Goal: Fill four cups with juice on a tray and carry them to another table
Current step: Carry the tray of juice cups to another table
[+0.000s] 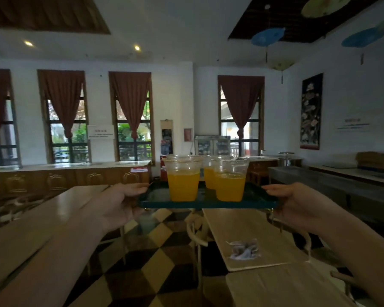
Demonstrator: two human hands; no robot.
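Hands, left hand (118, 201) and right hand (297, 202), grip a dark green rectangular tray (208, 204) carrying clear plastic cups of orange juice (183, 178) (no label readable).

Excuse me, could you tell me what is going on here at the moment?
A person is carrying a dark green tray in the air, the left hand gripping its left edge and the right hand its right edge. Clear plastic cups partly filled with orange juice stand upright on it; three are clearly visible. Light wooden tables lie below and ahead, and the tray has not been set down.
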